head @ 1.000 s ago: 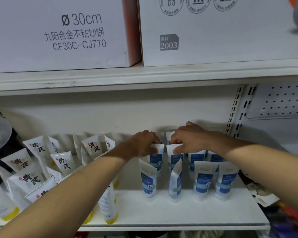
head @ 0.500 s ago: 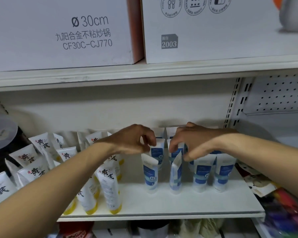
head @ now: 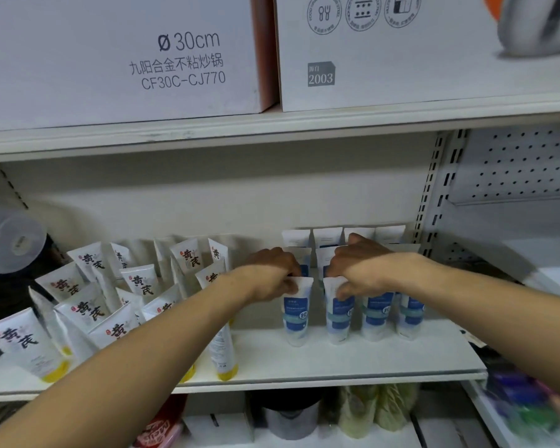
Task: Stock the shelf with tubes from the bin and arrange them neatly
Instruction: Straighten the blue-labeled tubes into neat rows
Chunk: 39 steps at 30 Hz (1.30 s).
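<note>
White tubes with blue labels stand cap-down in rows on the right half of the white shelf (head: pixel 304 363). My left hand (head: pixel 272 279) pinches the top edge of the front-left blue tube (head: pixel 296 315). My right hand (head: pixel 359 270) grips the top of the blue tube beside it (head: pixel 338 318). Two more front blue tubes (head: pixel 377 313) stand to the right, and further rows (head: pixel 327 237) rise behind my hands. White tubes with black characters and yellow caps (head: pixel 143 282) lean in loose rows on the left half. No bin is in view.
Large white cartons (head: pixel 120 59) sit on the shelf above. A slotted upright (head: pixel 429 202) and pegboard (head: pixel 524 166) bound the right side. A clear plastic lid (head: pixel 10 237) is at far left. Jars and packets (head: pixel 362 412) fill the shelf below; colourful goods (head: pixel 530 405) lie lower right.
Both hands came forward from the back-row tubes to the two front-left blue tubes. The front tube that stood turned edge-on now faces forward. The view shifted left and up.
</note>
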Each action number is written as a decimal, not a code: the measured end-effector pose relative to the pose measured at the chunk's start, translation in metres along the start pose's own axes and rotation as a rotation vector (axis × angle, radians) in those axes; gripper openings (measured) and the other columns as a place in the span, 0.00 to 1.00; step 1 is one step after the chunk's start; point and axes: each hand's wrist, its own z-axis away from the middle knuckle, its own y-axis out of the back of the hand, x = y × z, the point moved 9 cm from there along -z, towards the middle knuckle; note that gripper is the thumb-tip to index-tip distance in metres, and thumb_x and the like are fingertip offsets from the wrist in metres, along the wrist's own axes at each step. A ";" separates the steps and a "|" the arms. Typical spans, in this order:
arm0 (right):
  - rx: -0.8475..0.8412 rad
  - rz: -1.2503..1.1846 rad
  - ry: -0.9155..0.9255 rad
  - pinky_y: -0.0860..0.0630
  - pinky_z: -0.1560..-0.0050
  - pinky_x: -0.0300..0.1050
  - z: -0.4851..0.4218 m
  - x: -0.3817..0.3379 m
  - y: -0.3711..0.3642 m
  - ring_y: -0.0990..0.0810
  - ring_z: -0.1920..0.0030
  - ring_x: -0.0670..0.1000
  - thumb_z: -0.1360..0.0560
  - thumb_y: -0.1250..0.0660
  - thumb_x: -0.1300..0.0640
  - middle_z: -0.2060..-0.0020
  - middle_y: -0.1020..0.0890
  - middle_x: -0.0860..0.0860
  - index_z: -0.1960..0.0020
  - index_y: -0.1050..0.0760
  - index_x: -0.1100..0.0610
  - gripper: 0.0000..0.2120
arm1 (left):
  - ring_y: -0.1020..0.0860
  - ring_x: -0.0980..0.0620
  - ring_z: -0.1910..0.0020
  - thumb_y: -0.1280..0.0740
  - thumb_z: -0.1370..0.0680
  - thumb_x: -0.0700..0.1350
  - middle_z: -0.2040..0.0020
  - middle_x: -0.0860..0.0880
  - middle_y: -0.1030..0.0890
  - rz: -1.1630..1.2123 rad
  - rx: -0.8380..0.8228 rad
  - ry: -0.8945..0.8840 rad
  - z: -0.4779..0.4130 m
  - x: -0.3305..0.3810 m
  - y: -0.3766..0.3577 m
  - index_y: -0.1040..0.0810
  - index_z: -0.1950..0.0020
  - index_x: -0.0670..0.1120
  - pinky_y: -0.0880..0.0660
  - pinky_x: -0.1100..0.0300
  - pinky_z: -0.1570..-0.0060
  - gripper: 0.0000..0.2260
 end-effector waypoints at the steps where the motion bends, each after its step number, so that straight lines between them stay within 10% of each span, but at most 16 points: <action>1: 0.004 -0.004 -0.007 0.39 0.54 0.45 0.000 0.000 0.000 0.38 0.51 0.52 0.24 0.36 0.43 0.53 0.27 0.48 0.53 0.31 0.47 0.08 | 0.22 0.45 0.45 0.34 0.23 0.46 0.41 0.47 0.19 0.011 0.000 0.008 -0.001 0.001 0.000 0.20 0.40 0.50 0.26 0.57 0.46 0.12; 14: 0.059 -0.132 -0.106 0.34 0.47 0.47 0.010 0.003 0.004 0.32 0.46 0.54 0.26 0.37 0.38 0.45 0.24 0.49 0.41 0.27 0.46 0.18 | 0.23 0.47 0.43 0.32 0.24 0.44 0.39 0.47 0.21 0.039 0.011 0.051 -0.001 0.005 0.001 0.23 0.37 0.50 0.28 0.60 0.47 0.15; 19: 0.531 -0.205 -0.098 0.34 0.37 0.47 0.034 -0.008 0.035 0.31 0.38 0.49 0.25 0.37 0.44 0.40 0.26 0.45 0.38 0.26 0.47 0.17 | 0.26 0.46 0.39 0.33 0.25 0.43 0.36 0.47 0.24 0.031 0.039 0.063 0.010 0.008 -0.004 0.26 0.33 0.50 0.28 0.55 0.41 0.19; 24: 0.947 -0.634 -0.319 0.26 0.62 0.47 0.098 -0.006 0.010 0.27 0.62 0.46 0.25 0.33 0.48 0.61 0.25 0.43 0.53 0.28 0.49 0.06 | 0.29 0.47 0.41 0.28 0.28 0.45 0.40 0.47 0.28 0.114 0.536 0.058 0.052 0.030 0.024 0.31 0.36 0.46 0.26 0.53 0.48 0.23; 28: 0.657 -0.961 -0.638 0.22 0.57 0.50 0.106 -0.016 -0.089 0.23 0.62 0.46 0.26 0.31 0.46 0.66 0.22 0.44 0.56 0.25 0.48 0.07 | 0.31 0.56 0.56 0.29 0.28 0.44 0.54 0.55 0.32 0.541 0.703 0.137 0.099 0.043 -0.025 0.35 0.51 0.50 0.32 0.64 0.60 0.15; 31: 0.369 -1.034 -0.703 0.22 0.48 0.49 0.093 -0.034 -0.137 0.20 0.54 0.49 0.25 0.33 0.46 0.57 0.20 0.46 0.42 0.26 0.49 0.14 | 0.27 0.53 0.51 0.29 0.27 0.44 0.50 0.53 0.32 0.709 0.570 0.311 0.102 0.031 -0.093 0.38 0.48 0.51 0.26 0.58 0.50 0.18; 39: 0.280 -0.798 -0.850 0.27 0.43 0.51 0.060 -0.033 -0.140 0.24 0.38 0.58 0.24 0.35 0.42 0.38 0.23 0.54 0.34 0.31 0.53 0.24 | 0.29 0.48 0.36 0.25 0.29 0.42 0.34 0.47 0.32 0.836 0.498 0.479 0.064 0.002 -0.135 0.37 0.30 0.45 0.31 0.56 0.35 0.32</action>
